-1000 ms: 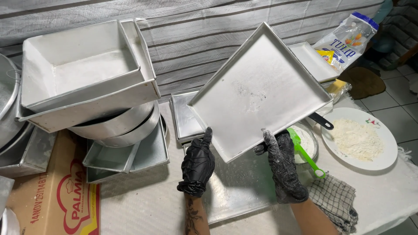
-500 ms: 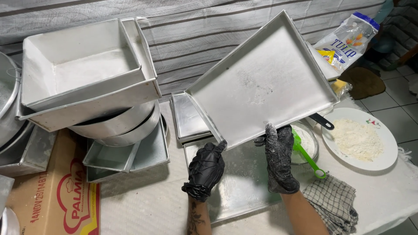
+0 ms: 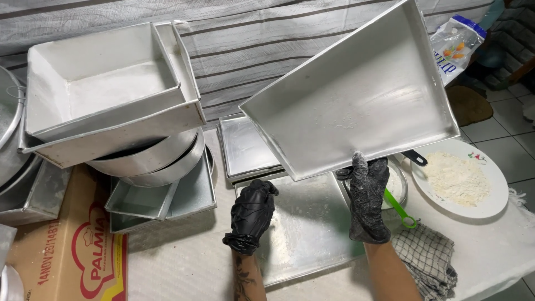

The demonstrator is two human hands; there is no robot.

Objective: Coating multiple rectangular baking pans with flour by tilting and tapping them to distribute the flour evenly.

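Note:
Both of my hands wear black gloves dusted with white powder. My right hand [image 3: 366, 198] grips the near edge of a large square metal baking pan [image 3: 356, 100], which is tilted up with its inside facing me. My left hand [image 3: 251, 216] is curled below the pan's lower left corner, apart from it and holding nothing. It hovers over a flat metal tray [image 3: 312, 223] with white powder on it, lying on the table.
Stacked square and round metal pans [image 3: 111, 106] stand at the left above a cardboard box [image 3: 67, 251]. Smaller trays [image 3: 245, 147] lie behind. At the right are a white plate of flour [image 3: 460, 178], a green scoop [image 3: 398, 207], a checked cloth [image 3: 426, 259] and a plastic bag [image 3: 454, 44].
The pan has swung up and to the right, held now by my right hand alone. My left hand has let go and dropped below it.

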